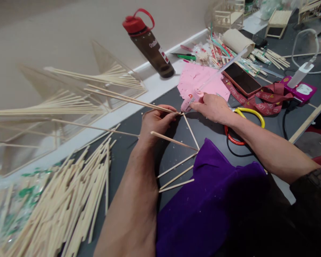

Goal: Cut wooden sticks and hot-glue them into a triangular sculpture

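My left hand is closed in a pinch on thin wooden sticks that look like split chopsticks. Their joined end lies by the fingertips, and another stick runs from there down to the right. In my right hand is a small pink hot glue gun, its nozzle close to that joint. A clear glue stick juts from the gun's back. Under my left forearm more sticks lie on the dark table, partly hidden. The exact contact at the nozzle is too small to tell.
Loose sticks are heaped on the left. Stick structures lean at the wall beside a red-capped bottle. Right of my hand lie scissors, a phone, a lanyard and a purple power adapter. Purple cloth covers the front.
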`<state>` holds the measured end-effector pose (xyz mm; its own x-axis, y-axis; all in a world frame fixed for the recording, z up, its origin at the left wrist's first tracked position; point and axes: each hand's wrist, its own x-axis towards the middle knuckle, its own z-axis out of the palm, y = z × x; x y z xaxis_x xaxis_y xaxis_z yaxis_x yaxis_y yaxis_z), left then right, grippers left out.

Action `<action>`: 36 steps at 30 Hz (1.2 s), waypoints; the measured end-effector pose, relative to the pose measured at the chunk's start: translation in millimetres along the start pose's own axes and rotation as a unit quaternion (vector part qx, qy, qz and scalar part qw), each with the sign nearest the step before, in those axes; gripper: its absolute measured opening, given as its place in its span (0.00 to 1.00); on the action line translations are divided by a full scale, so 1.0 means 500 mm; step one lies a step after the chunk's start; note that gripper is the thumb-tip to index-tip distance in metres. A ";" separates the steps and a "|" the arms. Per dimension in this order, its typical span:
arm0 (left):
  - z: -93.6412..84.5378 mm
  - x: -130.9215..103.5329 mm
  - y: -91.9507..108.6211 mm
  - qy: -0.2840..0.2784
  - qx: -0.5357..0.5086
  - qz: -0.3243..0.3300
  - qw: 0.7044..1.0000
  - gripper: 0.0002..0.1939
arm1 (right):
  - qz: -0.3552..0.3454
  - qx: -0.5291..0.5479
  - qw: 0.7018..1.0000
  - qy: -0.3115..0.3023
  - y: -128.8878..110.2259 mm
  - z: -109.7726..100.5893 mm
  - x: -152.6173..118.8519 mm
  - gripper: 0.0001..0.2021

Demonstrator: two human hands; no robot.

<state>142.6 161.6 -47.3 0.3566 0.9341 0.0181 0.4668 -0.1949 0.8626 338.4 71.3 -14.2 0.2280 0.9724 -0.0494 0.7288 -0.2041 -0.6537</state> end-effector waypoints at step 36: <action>-0.002 0.000 -0.005 -0.009 0.010 0.009 1.000 0.13 | -0.020 -0.026 0.999 0.002 -0.006 -0.005 -0.011 0.22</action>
<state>140.7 162.4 -48.8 0.3798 0.9248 0.0232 0.4771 -0.2173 0.8515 336.7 66.4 -9.8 0.2008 0.9794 -0.0207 0.7698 -0.1708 -0.6150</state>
